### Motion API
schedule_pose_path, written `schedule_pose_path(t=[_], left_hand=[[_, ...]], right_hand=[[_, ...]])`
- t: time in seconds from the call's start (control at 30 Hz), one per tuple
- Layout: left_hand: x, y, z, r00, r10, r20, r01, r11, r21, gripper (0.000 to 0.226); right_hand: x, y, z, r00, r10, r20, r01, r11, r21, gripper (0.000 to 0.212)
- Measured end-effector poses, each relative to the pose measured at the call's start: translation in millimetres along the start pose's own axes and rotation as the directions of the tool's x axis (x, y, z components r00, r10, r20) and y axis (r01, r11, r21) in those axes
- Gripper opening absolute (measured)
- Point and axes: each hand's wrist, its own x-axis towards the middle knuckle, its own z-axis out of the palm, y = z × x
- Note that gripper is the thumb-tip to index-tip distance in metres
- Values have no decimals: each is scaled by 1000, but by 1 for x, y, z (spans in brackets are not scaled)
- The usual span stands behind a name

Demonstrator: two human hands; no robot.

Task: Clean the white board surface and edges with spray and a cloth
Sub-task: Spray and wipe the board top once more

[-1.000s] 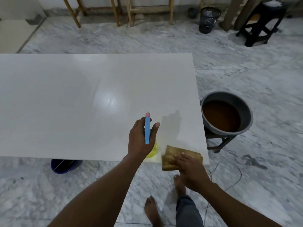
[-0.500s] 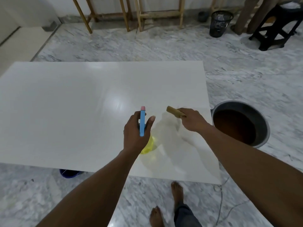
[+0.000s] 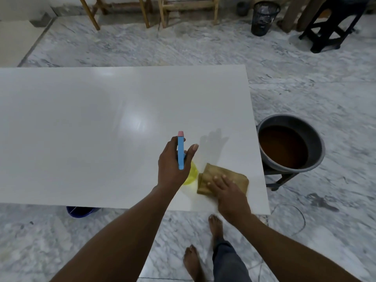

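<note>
The white board (image 3: 101, 129) lies flat above the marble floor (image 3: 305, 78). Near its front right corner the right hand (image 3: 228, 193) presses flat, fingers spread, on a folded brown cloth (image 3: 227, 175). Just beside, the left hand (image 3: 173, 165) is closed around a spray bottle (image 3: 180, 153). A grey basin (image 3: 313, 139) with brown liquid stands right of the board.

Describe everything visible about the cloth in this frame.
The cloth is a tan-brown, soft-looking rag, folded into a rough rectangle. It lies flat on the white board near its front right corner. The right hand presses on it, fingers spread across its near half. The yellow base of the spray bottle, held in the left hand, sits just left of it; whether they touch is unclear.
</note>
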Motion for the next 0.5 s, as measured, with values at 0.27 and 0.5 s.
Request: schedule_pose_path(t=[0.27, 0.5], left_hand=[[-26, -3, -5, 992, 78, 104, -80, 997, 8, 54], [-23, -3, -13, 996, 66, 54, -68, 997, 37, 49]], right_hand=[[-60, -22, -31, 982, 44, 184, -85, 971, 222, 42], [-1, 11, -124, 879, 327, 348, -478, 605, 637, 17]])
